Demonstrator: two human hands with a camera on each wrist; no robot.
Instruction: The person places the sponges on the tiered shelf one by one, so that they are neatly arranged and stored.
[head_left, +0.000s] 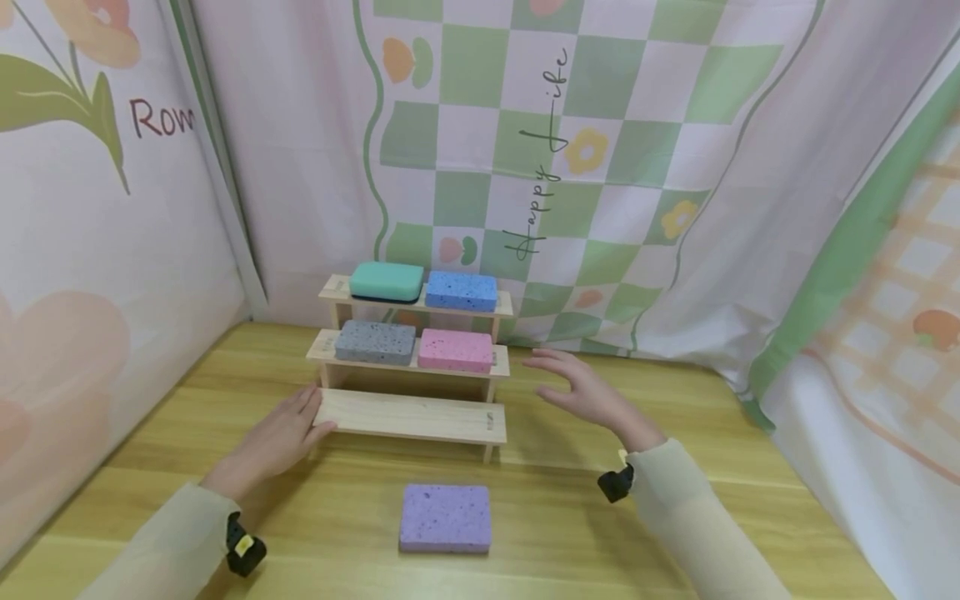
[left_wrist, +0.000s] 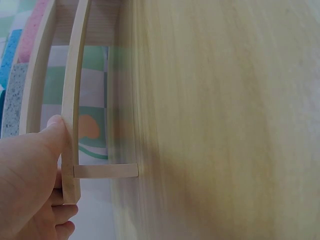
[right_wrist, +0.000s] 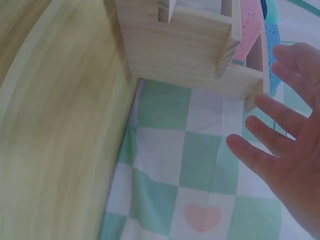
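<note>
The wooden rack (head_left: 411, 414) stands between the hands; at its eight o'clock the left hand (head_left: 279, 433) pinches the end of the lowest tier with thumb and fingers; towards three o'clock the right hand (head_left: 587, 393) is spread, apart from it; a purple sponge (head_left: 446, 518) lies at six o'clock on the table (head_left: 337, 542); the top tier (head_left: 505, 304) bears a teal sponge (head_left: 387, 282) at nine o'clock, a blue sponge (head_left: 461, 292) at three; the middle tier (head_left: 321, 343), likewise, a grey sponge (head_left: 376, 342) and a pink sponge (head_left: 456, 350).

Bright, even light is spread over the yellow wood-grained tabletop (head_left: 555, 500) in the head view, soft shadows being cast below the beige-sleeved forearms (head_left: 693, 517), while the pale wooden three-tier rack (left_wrist: 72, 90) is shown dimmer and lens-bowed at the left wrist.
</note>
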